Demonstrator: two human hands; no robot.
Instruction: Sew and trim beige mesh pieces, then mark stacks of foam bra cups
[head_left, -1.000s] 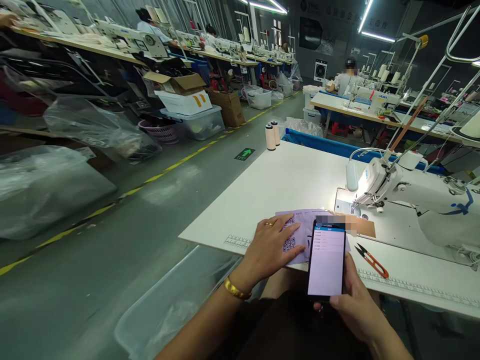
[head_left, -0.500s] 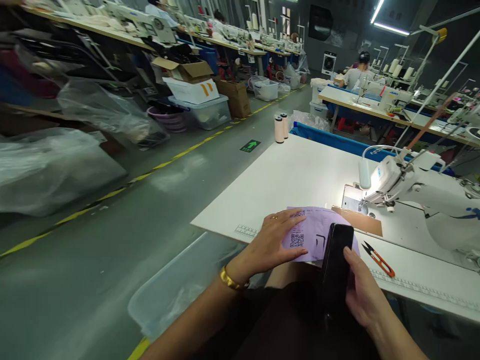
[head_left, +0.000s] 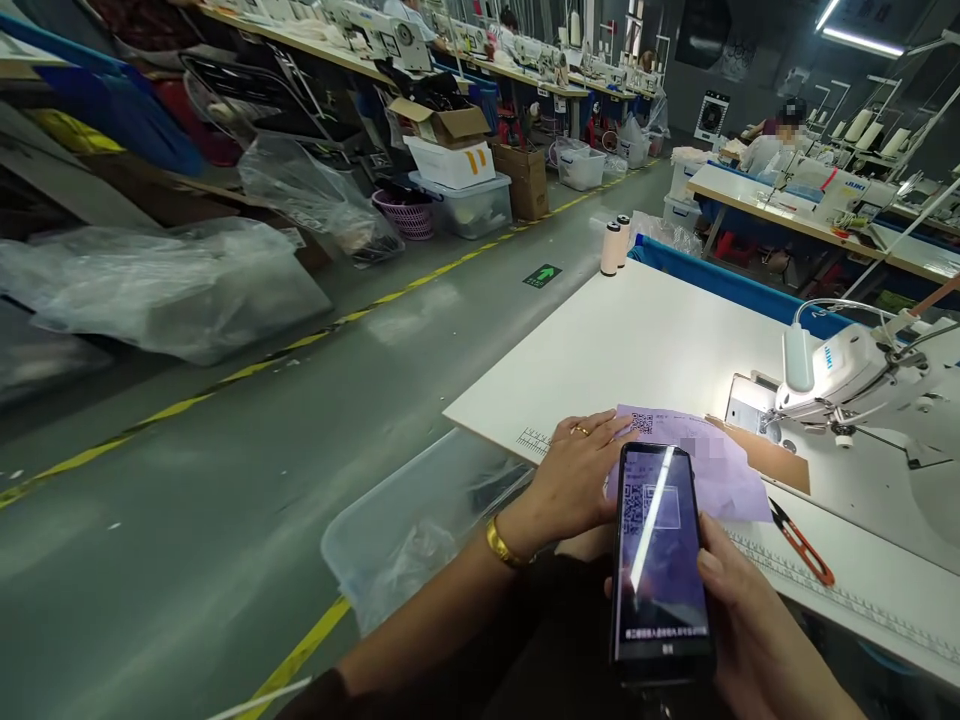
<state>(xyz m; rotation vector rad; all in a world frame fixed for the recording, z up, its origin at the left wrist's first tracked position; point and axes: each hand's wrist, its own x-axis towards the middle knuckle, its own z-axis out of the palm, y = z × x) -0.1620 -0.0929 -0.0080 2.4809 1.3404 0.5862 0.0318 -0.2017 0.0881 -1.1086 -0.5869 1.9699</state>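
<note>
Purple QR-coded paper [head_left: 724, 485] lies on the tabletop [head_left: 585, 330], your left hand [head_left: 577, 470] over its edge, fingers nearly together, seemingly steadying it; your right hand [head_left: 750, 620] clasps the smartphone [head_left: 664, 560], screen facing you, presumably for viewing.

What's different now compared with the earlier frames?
The right hand has shifted the phone left across the purple paper, now hiding the lower code. Its screen went from a list to dark to a camera view. Nothing was let go; the left hand stays on the paper, the scissors on the table.
</note>
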